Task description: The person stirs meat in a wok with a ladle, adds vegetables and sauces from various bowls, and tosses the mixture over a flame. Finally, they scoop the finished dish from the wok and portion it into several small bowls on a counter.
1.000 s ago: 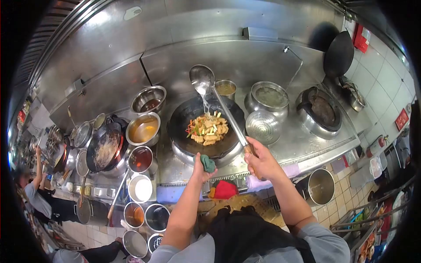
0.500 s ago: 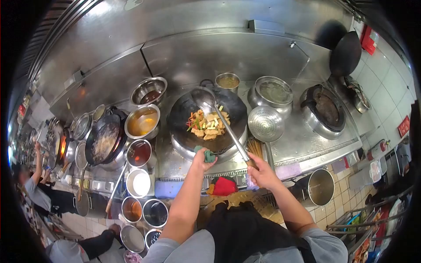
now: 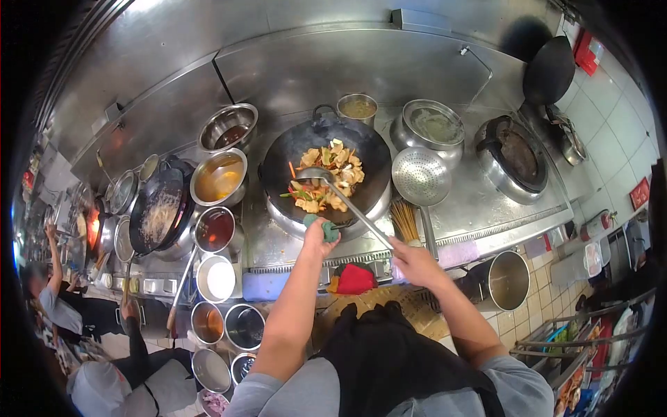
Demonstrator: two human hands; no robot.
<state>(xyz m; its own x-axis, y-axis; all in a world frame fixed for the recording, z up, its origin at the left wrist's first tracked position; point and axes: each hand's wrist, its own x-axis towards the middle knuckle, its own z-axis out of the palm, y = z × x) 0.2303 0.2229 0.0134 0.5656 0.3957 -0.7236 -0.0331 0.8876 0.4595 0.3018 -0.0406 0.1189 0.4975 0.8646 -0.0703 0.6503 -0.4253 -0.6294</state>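
In the head view, a black wok stands on the burner, holding stir-fried meat pieces with cut vegetables. My left hand is closed around a folded green cloth at the wok's near handle. The wok handle is mostly covered by the cloth. With my right hand I grip a long-handled ladle. Its bowl lies in the wok, at the left side of the food. To the right, a perforated strainer and a bamboo brush lie close to my right hand.
Steel bowls of sauce and pots line the left. A lidded pot and another burner are right. A second wok is further left. Two co-workers are there, one person's sleeve near the lower pots. A red cloth lies in front.
The ladle's bowl has come down from the wok's far side into the food. The food is more spread out and turned. At lower left, a co-worker's arm now reaches up to a handle.
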